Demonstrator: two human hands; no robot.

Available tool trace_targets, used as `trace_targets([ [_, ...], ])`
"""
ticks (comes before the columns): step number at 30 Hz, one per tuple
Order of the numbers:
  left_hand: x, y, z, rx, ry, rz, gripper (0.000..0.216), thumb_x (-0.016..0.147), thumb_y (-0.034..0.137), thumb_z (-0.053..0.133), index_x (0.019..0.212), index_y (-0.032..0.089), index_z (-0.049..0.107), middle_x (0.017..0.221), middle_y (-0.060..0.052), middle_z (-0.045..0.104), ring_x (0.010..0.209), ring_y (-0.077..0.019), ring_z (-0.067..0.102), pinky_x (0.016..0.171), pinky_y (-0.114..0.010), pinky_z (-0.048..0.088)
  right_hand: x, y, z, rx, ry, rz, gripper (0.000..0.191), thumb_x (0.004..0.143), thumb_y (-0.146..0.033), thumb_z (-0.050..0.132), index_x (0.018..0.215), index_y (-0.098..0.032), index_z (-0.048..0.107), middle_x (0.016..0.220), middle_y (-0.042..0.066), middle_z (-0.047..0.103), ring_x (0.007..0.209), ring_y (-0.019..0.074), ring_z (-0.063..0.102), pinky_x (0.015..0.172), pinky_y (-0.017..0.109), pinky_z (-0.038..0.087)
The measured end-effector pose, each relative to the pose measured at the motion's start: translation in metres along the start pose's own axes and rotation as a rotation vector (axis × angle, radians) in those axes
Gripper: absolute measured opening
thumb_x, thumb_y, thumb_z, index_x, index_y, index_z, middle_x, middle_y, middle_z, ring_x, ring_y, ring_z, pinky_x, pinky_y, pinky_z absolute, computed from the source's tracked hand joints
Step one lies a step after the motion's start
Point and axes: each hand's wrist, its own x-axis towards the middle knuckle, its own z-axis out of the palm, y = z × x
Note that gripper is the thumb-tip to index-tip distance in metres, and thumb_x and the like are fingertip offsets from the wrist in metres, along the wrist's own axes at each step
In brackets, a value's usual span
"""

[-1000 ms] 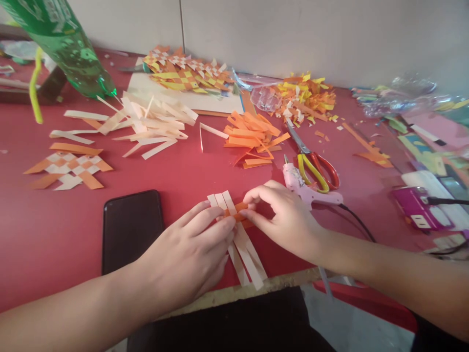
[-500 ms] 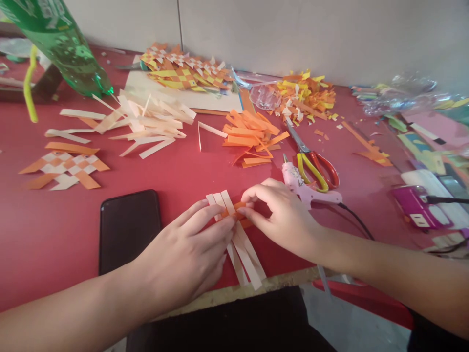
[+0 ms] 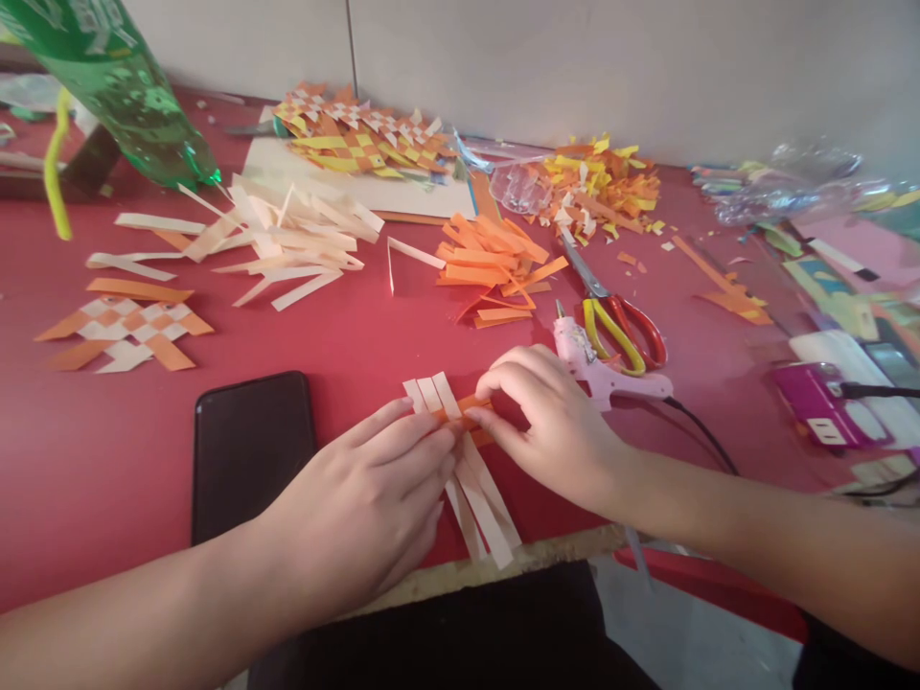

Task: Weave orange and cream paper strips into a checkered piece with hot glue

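Fingers of the left hand (image 3: 374,489) have drawn back slightly from the right hand's fingertips; the right hand (image 3: 557,431) keeps nearly the same place. Between the two hands lies the started weave, an orange paper strip (image 3: 474,403) crossing several cream paper strips (image 3: 485,513), whose short ends point away from the person and whose long tails run toward the near table edge (image 3: 561,548). Bare red tabletop (image 3: 359,345) stretches beyond the short ends up to the pile of orange strips (image 3: 489,259). Room is tighter at the sides: a black phone (image 3: 251,450) sits just beside the left hand, and a pink glue gun (image 3: 600,374) just beyond the right. The right hand pinches the orange strip between thumb and index finger; the left rests curved fingers on the weave, its thumb hidden, so whether it grips cannot be told
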Motion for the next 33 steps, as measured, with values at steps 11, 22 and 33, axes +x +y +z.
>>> trace_targets([
  [11,0.002,-0.003,-0.006,-0.027,-0.081,0.012,0.041,0.096,0.023,0.042,0.129,0.009,0.062,0.135,-0.007,0.064,0.121,-0.0259,0.059,0.107,-0.045,0.047,-0.003,-0.003,-0.021,-0.018,-0.046,-0.208,0.013,0.089,-0.007,0.053,0.087,-0.013,0.064,0.087,0.008,0.061,0.086,0.0196,0.049,0.083,0.037,0.046],
  [22,0.003,-0.004,-0.004,-0.063,-0.018,0.002,0.033,0.093,0.018,0.047,0.117,0.008,0.068,0.126,-0.012,0.068,0.114,-0.029,0.064,0.103,-0.05,0.051,0.002,0.0,-0.039,-0.131,-0.374,-0.384,0.02,0.087,-0.013,0.053,0.101,-0.015,0.066,0.094,0.011,0.066,0.097,0.0261,0.055,0.084,0.044,0.049],
  [33,0.005,-0.011,-0.004,-0.131,0.113,-0.032,0.033,0.088,0.008,0.053,0.12,0.005,0.062,0.121,-0.016,0.068,0.111,-0.0297,0.062,0.098,-0.044,0.054,0.001,0.0,-0.028,-0.16,-0.176,-0.421,0.019,0.089,-0.012,0.051,0.101,-0.011,0.067,0.093,0.011,0.069,0.094,0.025,0.059,0.082,0.04,0.052],
])
